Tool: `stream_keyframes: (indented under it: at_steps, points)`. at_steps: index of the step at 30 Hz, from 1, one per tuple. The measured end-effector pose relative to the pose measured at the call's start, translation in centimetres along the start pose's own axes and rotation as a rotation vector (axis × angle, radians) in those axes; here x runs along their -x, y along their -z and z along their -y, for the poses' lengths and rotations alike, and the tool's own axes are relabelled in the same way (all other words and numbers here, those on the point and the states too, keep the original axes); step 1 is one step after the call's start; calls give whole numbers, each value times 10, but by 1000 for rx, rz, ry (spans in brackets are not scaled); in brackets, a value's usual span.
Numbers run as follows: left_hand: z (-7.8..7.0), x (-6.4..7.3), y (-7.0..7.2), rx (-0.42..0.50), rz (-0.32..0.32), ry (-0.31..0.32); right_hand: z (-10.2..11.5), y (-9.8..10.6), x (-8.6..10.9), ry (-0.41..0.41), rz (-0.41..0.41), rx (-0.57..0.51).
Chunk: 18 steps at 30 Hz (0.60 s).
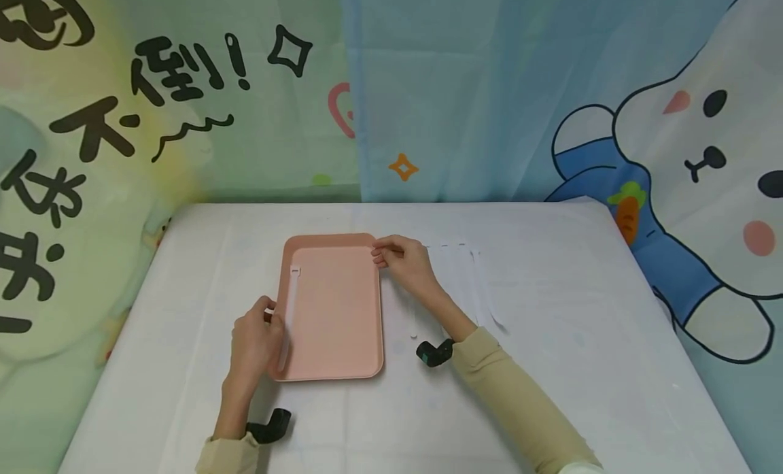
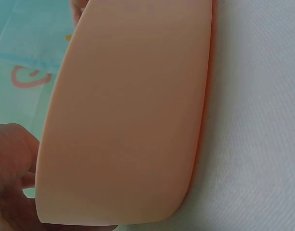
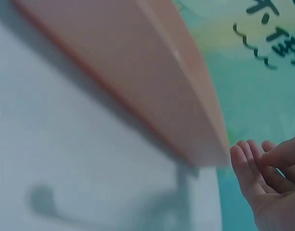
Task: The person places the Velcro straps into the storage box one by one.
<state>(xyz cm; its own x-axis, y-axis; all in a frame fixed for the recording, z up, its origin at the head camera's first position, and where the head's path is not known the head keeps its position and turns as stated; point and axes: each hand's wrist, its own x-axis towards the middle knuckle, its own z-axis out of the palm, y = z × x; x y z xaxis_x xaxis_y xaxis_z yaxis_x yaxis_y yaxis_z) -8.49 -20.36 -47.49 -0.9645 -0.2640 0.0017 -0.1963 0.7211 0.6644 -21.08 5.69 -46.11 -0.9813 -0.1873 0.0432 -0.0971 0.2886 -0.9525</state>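
A shallow salmon-pink tray (image 1: 333, 304) lies on the white table. A narrow white strip (image 1: 292, 304) runs along the inside of its left wall. My left hand (image 1: 257, 338) is at the tray's left edge, with bent digits over the rim; the tray wall (image 2: 123, 115) hides their tips in the left wrist view, so what they grip is unclear. At the far right corner hovers my right hand (image 1: 405, 260), its fingers loosely bent. In the right wrist view, the fingertips (image 3: 237, 156) are beside the tray corner (image 3: 214, 156), with nothing visible between them.
Thin white sheets or strips (image 1: 459, 277) lie right of the tray, partly behind my right forearm. A small pale bit (image 1: 413, 336) rests near them. Black wrist cameras (image 1: 434, 353) stick out from both wrists. A printed cloth (image 1: 440, 93) hangs behind the table.
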Motion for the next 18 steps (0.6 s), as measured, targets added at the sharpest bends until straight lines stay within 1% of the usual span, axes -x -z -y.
stream_keyframes:
  at_steps: [7,13,18]
  points:
    - [0,0,-2,-5,0,6,-26,26,-8,-54,-76,85]
    - [0,-1,-1,-5,0,-4,-36,40,-12,-66,-138,192]
    - [-1,0,0,-5,10,6,-43,45,-15,-78,-132,213]
